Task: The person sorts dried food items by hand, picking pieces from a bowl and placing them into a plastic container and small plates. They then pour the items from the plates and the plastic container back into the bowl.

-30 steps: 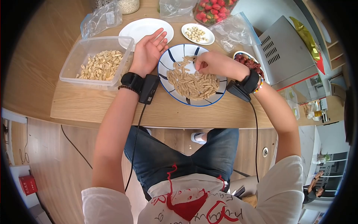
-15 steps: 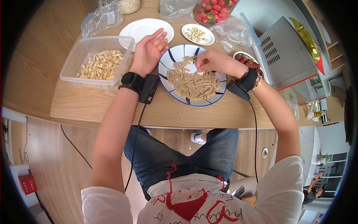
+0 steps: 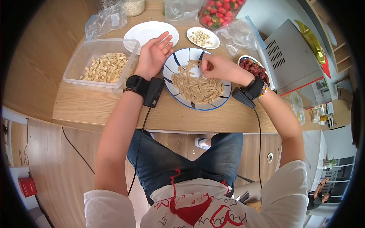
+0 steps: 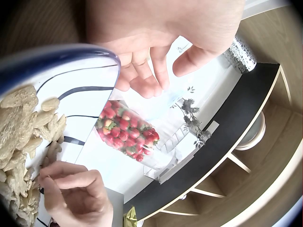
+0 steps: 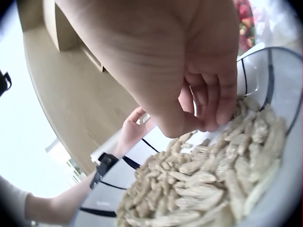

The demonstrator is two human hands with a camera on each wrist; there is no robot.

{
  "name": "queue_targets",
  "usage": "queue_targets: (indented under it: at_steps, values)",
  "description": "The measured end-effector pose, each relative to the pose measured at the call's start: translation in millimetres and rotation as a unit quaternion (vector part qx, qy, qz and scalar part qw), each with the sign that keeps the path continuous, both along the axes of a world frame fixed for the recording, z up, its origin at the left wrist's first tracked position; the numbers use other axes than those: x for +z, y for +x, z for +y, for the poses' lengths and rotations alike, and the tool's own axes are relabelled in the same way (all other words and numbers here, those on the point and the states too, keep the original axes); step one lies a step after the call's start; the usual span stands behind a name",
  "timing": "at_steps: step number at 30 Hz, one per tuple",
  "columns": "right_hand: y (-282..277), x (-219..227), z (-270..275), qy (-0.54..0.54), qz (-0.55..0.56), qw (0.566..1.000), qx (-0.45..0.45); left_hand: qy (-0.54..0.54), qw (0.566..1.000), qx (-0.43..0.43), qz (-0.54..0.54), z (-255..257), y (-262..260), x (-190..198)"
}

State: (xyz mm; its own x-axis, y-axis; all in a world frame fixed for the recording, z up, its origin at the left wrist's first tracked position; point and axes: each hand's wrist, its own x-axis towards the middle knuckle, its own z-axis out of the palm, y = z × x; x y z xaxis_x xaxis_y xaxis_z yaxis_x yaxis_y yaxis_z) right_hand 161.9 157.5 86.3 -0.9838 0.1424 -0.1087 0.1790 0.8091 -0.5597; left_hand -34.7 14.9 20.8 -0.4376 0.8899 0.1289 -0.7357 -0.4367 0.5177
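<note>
A deep white plate with a blue rim and dark stripes (image 3: 174,89) holds many pale tan, spindle-shaped dried pieces (image 3: 197,89). Over its far right part is my right hand (image 3: 224,70), fingers curled and thumb tip meeting the fingertips. In the right wrist view those fingertips sit close above the dried pieces (image 5: 199,179); no piece shows between them. My left hand (image 3: 152,57) lies palm up at the plate's left edge, its fingers loosely bent and holding nothing. Behind its fingers is a flat white plate (image 3: 140,30), partly covered in the head view.
At left stands a clear plastic box (image 3: 72,72) of chopped pale pieces. Behind the striped plate are a small white dish (image 3: 214,43) of round pale seeds, strawberries (image 3: 220,11) in a clear container and plastic bags (image 3: 239,34). Dark red dried fruit (image 3: 254,68) and a grey vented appliance (image 3: 292,53) stand right.
The head view has shifted slightly. My right hand stays over the striped plate, its fingertips a little farther right. The left hand keeps its place and pose.
</note>
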Motion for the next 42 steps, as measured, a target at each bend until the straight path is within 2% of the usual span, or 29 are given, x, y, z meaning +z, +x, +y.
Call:
queue_targets:
  at_steps: [1, 4, 7, 13, 16, 19, 28, 34, 42]
  values:
    - [-0.1, -0.8, 1.7, -0.059, 0.0, 0.998, -0.016, 0.0, 1.0, 0.0, 0.0, -0.2, -0.1, -0.1]
    - [2.9, 3.6, 1.6, -0.172, -0.02, 0.985, 0.011, 0.0, 1.0, 0.001, 0.004, 0.5, -0.1, 0.1]
    - [4.6, 5.5, -6.7, -0.016, -0.034, 0.998, 0.042, -0.003, 1.0, 0.006, 0.01, 0.2, 0.6, 0.4]
    - [6.2, 1.2, -13.4, 0.086, 0.045, 0.993, 0.071, -0.002, 1.0, 0.003, 0.013, 0.1, 0.2, 0.1]
    - [2.5, -1.8, -17.1, 0.09, 0.039, 0.994, 0.054, -0.005, 1.0, 0.005, 0.012, -0.4, 0.9, 0.3]
    - [0.4, 0.9, -23.4, 0.05, 0.022, 0.998, 0.02, -0.019, 0.999, 0.014, 0.022, 0.9, 0.3, -1.0]
    - [-11.2, 2.4, -24.8, 0.091, -0.063, 0.992, 0.054, -0.017, 1.0, 0.012, 0.018, 1.3, -0.4, -1.1]
    - [-6.8, 0.2, -21.5, 0.084, -0.002, 0.992, 0.092, -0.016, 1.0, 0.013, 0.019, 1.3, -0.3, -1.4]
    - [-6.1, -3.5, -27.7, 0.065, 0.026, 0.995, 0.067, -0.012, 0.999, 0.01, 0.033, 0.1, 0.5, -1.5]
